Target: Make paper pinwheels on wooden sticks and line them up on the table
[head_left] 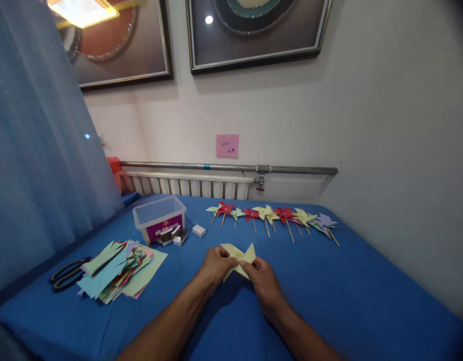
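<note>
A pale yellow paper pinwheel (237, 254) is held between both hands above the blue-covered table (314, 301). My left hand (215, 264) is closed on its left side, the thumb pressing near the middle. On the right side, my right hand (262, 277) pinches the paper, its thumb also close to the centre. The blades are folded in and their tips stick out at the top and bottom. No stick shows on this pinwheel, and the fingers behind the paper are hidden.
Finished pinwheels on sticks (269, 214) lie in a row at the back. A clear plastic tub (159, 213), small opened boxes (173, 235) and a white box (199, 230) stand left of centre. Coloured paper sheets (119, 273) and black-handled scissors (68, 275) lie at left.
</note>
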